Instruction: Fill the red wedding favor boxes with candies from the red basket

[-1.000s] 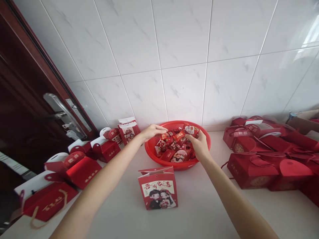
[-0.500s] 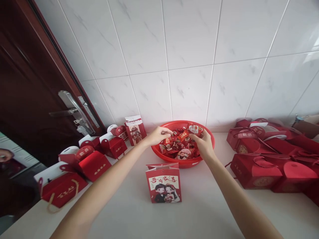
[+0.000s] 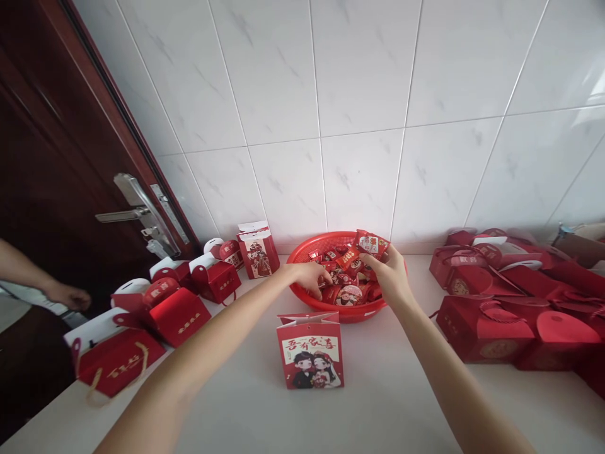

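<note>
A red plastic basket (image 3: 302,247) by the wall holds a heap of red wrapped candies (image 3: 348,294). My left hand (image 3: 311,277) is down in its left side, fingers curled among the wrappers; what they grip, if anything, is hidden. At the right side, my right hand (image 3: 391,268) is closed on wrapped candies, an orange-red one (image 3: 350,256) at the thumb and a red-and-white one (image 3: 372,243) raised above the rim. In front of the basket stands an upright red gift box (image 3: 312,353) with a cartoon couple; its top is open.
Red boxes with handles (image 3: 179,315) line the left of the white table (image 3: 378,410). More red boxes (image 3: 486,328) crowd the right. A tall red box (image 3: 258,252) stands against the tiled wall. At far left, another person's hand (image 3: 69,295) shows before the dark door (image 3: 47,126).
My left hand has lowered into the candies. The red-and-white candy at my right hand has risen slightly. The other person's arm has come further into view at the left.
</note>
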`<action>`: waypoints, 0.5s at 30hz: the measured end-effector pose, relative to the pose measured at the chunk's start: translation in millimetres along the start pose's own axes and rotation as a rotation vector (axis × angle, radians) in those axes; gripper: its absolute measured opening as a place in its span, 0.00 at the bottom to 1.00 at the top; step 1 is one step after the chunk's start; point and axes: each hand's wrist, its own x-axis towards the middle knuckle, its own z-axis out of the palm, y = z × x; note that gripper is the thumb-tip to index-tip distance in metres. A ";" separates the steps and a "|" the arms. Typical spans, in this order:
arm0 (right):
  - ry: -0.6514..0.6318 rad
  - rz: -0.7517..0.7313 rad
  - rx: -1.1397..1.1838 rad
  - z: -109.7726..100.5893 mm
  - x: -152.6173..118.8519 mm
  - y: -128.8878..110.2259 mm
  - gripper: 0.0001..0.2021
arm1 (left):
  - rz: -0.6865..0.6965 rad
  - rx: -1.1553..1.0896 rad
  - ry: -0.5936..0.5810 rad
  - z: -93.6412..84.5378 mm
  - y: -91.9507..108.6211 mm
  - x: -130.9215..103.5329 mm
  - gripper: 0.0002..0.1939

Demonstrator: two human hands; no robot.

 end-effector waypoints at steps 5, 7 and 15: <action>-0.004 0.043 0.001 0.9 -1.7 -1.6 0.15 | 0.005 -0.068 0.055 5.4 -9.4 5.1 0.12; -0.003 0.045 0.001 1.0 -1.4 -1.9 0.15 | 0.015 -0.110 0.120 1.6 -12.1 1.6 0.08; 0.004 0.036 0.035 -0.2 1.4 -2.6 0.14 | 0.129 -0.352 0.389 -6.5 5.5 -28.4 0.16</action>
